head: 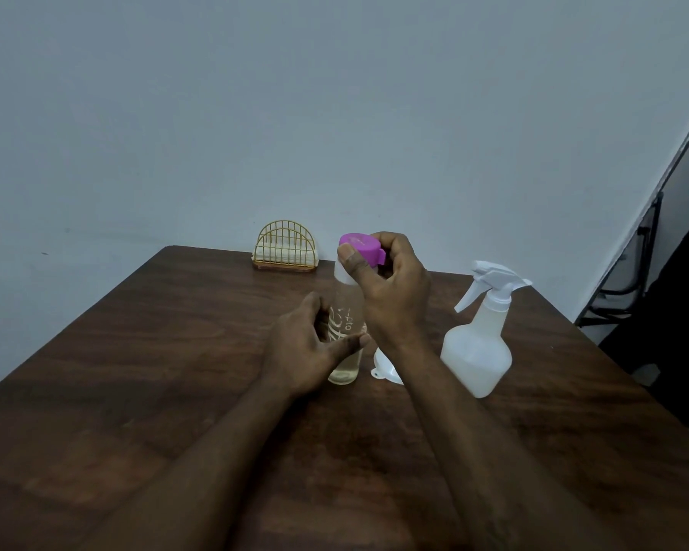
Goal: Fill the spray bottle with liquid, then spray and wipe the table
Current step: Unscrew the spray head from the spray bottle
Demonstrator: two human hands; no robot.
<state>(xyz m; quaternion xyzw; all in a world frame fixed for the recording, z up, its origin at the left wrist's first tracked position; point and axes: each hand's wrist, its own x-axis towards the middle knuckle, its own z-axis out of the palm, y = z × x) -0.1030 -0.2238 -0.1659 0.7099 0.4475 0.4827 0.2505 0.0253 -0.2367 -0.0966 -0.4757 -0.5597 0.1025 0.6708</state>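
Note:
A clear bottle (347, 316) with white lettering and a little pale liquid stands upright mid-table. Its purple cap (361, 246) is gripped from above by my right hand (390, 292). My left hand (307, 344) curls around the bottle's lower body, fingers apart, thumb across the front; whether it presses the glass I cannot tell. A white funnel (386, 369) lies on the table just right of the bottle, partly hidden by my right wrist. The white translucent spray bottle (478, 344) with its trigger head on stands upright further right.
A gold wire napkin holder (285, 248) with white napkins stands at the far edge of the dark wooden table (136, 391), against the grey wall. A dark chair (629, 280) is beyond the table's right side.

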